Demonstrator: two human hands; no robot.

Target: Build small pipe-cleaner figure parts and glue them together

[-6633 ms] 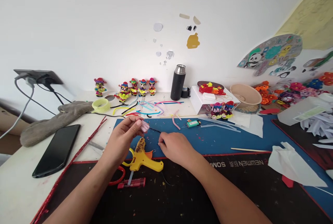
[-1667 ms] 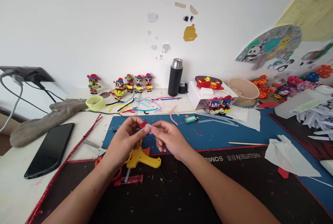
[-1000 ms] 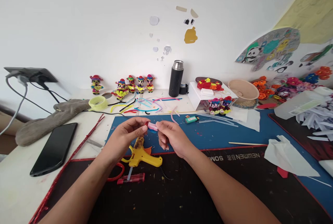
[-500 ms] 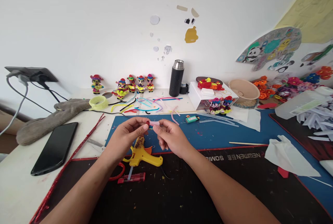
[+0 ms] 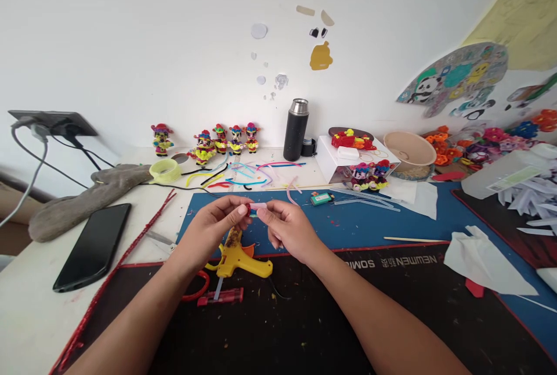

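Note:
Over the blue mat, both hands meet at a small fuzzy craft piece (image 5: 257,206), pale pink on top with dark red at its left end and a bit of blue below. My left hand (image 5: 224,218) pinches the dark red end between thumb and finger. At the other end, the thumb and fingers of my right hand (image 5: 285,224) are closed on the pink part; the fingers cover much of the piece. Just beneath the hands lies a yellow glue gun (image 5: 243,263) with a scorched nozzle end. A red-handled pair of scissors (image 5: 201,287) is partly hidden by my left forearm.
A red cutter (image 5: 224,296) lies by the glue gun. To the left are a black phone (image 5: 92,247) and red pipe cleaners (image 5: 126,259). Small figures (image 5: 204,147), loose coloured pipe cleaners (image 5: 246,182) and a black thermos (image 5: 296,131) stand or lie along the wall.
The hands stay in nearly the same place, with the small piece turned slightly so that more blue shows beneath it. The whole view has shifted very little.

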